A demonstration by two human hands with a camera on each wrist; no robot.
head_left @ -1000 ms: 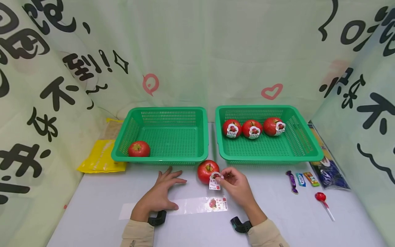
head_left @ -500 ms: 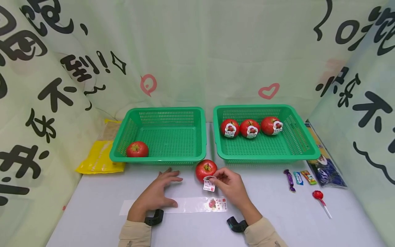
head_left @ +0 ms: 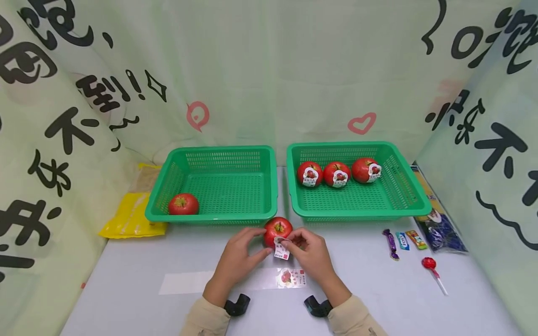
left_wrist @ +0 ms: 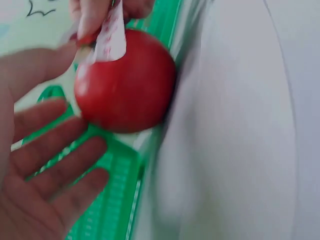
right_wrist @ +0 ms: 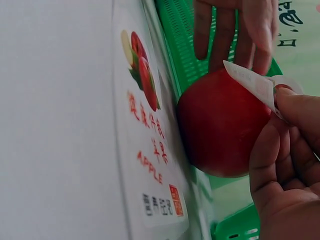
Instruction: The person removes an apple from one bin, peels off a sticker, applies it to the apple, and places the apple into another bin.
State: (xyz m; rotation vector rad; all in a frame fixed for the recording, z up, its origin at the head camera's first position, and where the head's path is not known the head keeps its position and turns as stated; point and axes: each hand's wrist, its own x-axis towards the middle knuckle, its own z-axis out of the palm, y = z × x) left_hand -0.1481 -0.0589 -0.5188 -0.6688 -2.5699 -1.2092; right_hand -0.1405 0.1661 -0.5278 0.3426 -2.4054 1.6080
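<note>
A red apple [head_left: 277, 228] [left_wrist: 125, 85] [right_wrist: 220, 125] stands on the white table just in front of the two green baskets. My right hand [head_left: 299, 243] [right_wrist: 287, 165] pinches a white apple sticker [head_left: 281, 250] [left_wrist: 112, 40] [right_wrist: 252, 82] against the apple's front right side. My left hand [head_left: 258, 242] [left_wrist: 45, 165] is beside the apple's left, fingers straight and spread; I cannot tell whether they touch it. A clear backing strip [head_left: 218, 281] [right_wrist: 145, 150] with one sticker [head_left: 291, 277] left on it lies between my wrists.
The left basket [head_left: 210, 218] holds one unlabelled apple [head_left: 183, 204]. The right basket [head_left: 357, 214] holds three labelled apples [head_left: 336, 173]. A yellow bag [head_left: 130, 214] lies at the left. Small candies [head_left: 401, 240], a lollipop [head_left: 429, 263] and a blue packet [head_left: 437, 228] lie at the right.
My left hand has left the backing strip and moved right, up to the apple's left side. My right hand has brought the sticker in against the apple.
</note>
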